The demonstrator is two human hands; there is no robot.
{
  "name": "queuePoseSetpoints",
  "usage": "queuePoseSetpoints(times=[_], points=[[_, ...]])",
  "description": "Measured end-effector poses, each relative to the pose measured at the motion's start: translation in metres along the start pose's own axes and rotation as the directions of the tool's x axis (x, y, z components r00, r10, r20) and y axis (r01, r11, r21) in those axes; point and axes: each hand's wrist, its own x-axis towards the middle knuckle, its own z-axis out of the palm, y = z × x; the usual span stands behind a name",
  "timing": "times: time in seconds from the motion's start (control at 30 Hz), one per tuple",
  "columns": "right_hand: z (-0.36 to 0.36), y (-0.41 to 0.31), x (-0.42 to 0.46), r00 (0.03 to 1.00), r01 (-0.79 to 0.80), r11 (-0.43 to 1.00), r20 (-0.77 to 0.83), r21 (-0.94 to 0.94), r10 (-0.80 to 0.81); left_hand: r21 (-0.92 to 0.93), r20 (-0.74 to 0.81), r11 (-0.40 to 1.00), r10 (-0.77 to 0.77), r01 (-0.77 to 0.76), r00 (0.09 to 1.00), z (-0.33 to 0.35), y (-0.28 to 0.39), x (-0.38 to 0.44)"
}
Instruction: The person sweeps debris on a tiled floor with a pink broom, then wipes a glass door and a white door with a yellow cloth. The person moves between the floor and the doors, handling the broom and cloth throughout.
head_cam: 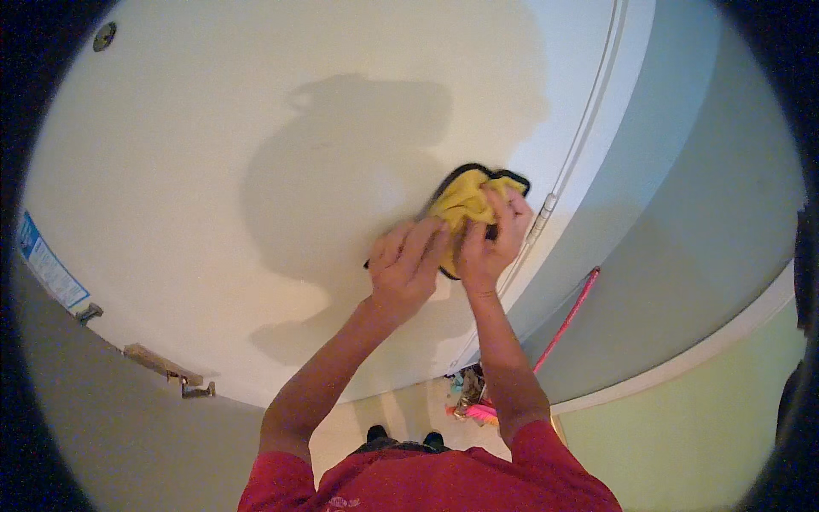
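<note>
A yellow cloth with a black border [462,200] is bunched up in front of a white door [192,179], close to its hinged side. My right hand [496,240] grips the cloth's right part, fingers bent into its folds. Over the lower left part of the cloth lies my left hand [406,259], its fingers curled around the edge and slightly blurred. Parts of the cloth are hidden behind both hands. Shadows of my head and arms fall across the door.
Right of the hands, a metal hinge [542,217] joins the door to its frame. A pink pole [568,317] leans against the grey-blue wall, above cluttered items [472,390]. Door hardware [198,387], a printed label [54,265] and a round metal fitting [104,37] sit at left.
</note>
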Motion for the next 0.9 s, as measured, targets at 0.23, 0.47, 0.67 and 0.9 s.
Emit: queuePoseSetpoints(times=[0.23,0.47,0.67,0.9], points=[[-0.013,0.012,0.015,0.97,-0.218,0.964,-0.08,0.15,0.231,-0.08,0.06,0.996,0.036,-0.031,0.998,0.025,0.017,0.022],[0.02,-0.032,0.004,0.974,-0.201,0.952,-0.06,0.23,0.219,-0.036,-0.01,0.999,-0.001,0.0,1.0,-0.021,-0.018,0.024],[0.076,-0.119,-0.029,0.999,0.035,0.977,0.016,0.208,-0.039,0.095,-0.03,0.994,-0.046,0.049,0.998,-0.107,-0.091,-0.003],[0.122,-0.196,-0.08,0.924,0.272,0.916,0.186,0.297,-0.334,0.22,-0.146,0.96,-0.141,0.171,0.979,-0.202,-0.147,-0.037]])
